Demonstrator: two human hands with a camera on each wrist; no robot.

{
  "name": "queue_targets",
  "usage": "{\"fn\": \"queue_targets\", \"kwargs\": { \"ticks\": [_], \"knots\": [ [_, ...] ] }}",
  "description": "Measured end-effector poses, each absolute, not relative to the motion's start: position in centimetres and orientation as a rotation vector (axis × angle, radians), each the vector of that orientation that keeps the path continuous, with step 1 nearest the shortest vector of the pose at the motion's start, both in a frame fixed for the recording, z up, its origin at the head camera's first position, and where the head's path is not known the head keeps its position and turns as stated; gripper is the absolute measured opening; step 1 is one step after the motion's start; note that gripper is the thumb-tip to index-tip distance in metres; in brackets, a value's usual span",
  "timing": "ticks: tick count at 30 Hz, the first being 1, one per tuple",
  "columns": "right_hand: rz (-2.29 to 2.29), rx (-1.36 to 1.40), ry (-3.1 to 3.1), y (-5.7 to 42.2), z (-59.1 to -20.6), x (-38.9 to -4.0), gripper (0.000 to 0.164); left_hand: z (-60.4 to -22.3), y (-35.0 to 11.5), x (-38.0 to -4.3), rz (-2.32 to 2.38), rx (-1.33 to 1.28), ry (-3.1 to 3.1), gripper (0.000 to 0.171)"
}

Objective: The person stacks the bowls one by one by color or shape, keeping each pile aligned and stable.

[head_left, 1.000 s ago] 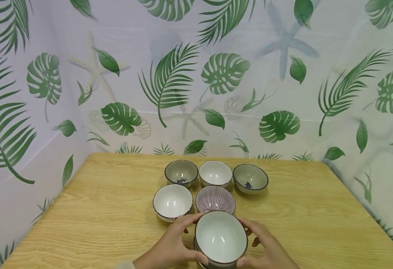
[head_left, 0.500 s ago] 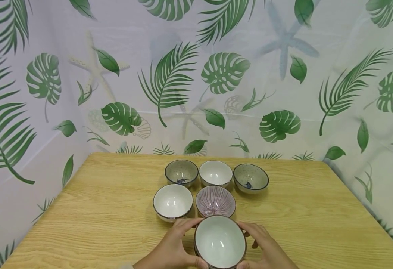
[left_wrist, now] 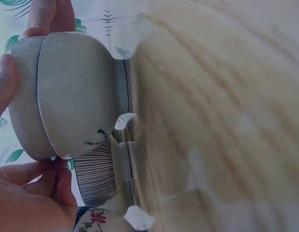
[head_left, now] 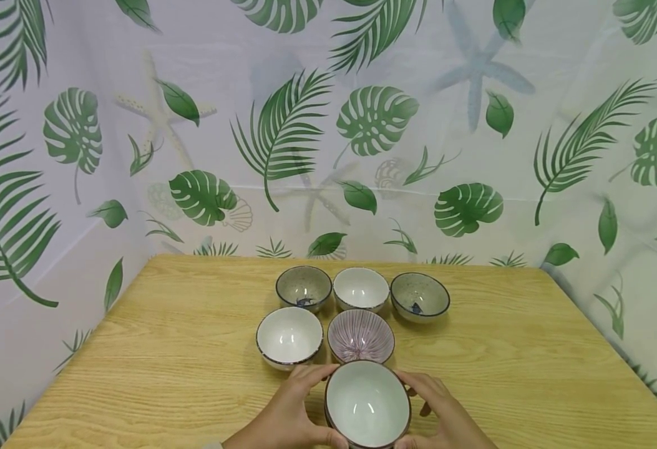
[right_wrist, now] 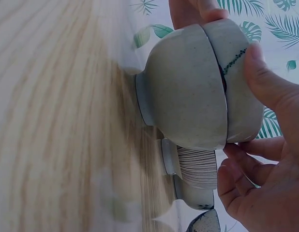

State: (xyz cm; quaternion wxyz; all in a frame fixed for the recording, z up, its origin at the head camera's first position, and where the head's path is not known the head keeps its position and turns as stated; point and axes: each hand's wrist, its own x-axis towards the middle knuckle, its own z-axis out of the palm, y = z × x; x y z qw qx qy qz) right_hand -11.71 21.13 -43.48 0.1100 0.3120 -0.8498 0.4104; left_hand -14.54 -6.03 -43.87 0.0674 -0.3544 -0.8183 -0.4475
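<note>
Both hands grip a pale bowl with a brown rim (head_left: 368, 404), at the near side of the table. My left hand (head_left: 289, 411) has its thumb on the near side and fingers round the left; my right hand (head_left: 443, 415) mirrors it on the right. In the wrist views this upper bowl (left_wrist: 24, 96) sits nested in a lower grey-white bowl (right_wrist: 186, 87), whose foot rests on the table. Just beyond stands a purple-striped bowl (head_left: 360, 333), and left of it a white bowl with a dark rim (head_left: 289, 335).
A back row holds a grey bowl with a blue motif (head_left: 304, 288), a white bowl (head_left: 360, 288) and a second grey bowl (head_left: 420, 296). All stand on a wooden table (head_left: 137, 368). A leaf-printed cloth (head_left: 317, 137) hangs behind and at both sides.
The held bowl has come down slightly toward me and settled into the lower bowl, both hands moving with it. The other bowls have stayed put.
</note>
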Motion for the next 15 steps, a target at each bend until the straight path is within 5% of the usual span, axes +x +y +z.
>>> {"fn": "queue_targets", "kwargs": {
  "ticks": [15],
  "knots": [
    [1.230,0.947,-2.514,21.16,-43.55,-11.81,0.083,-43.10,-6.28,-14.29,-1.322,-1.087,-2.589,0.090]
  ]
}}
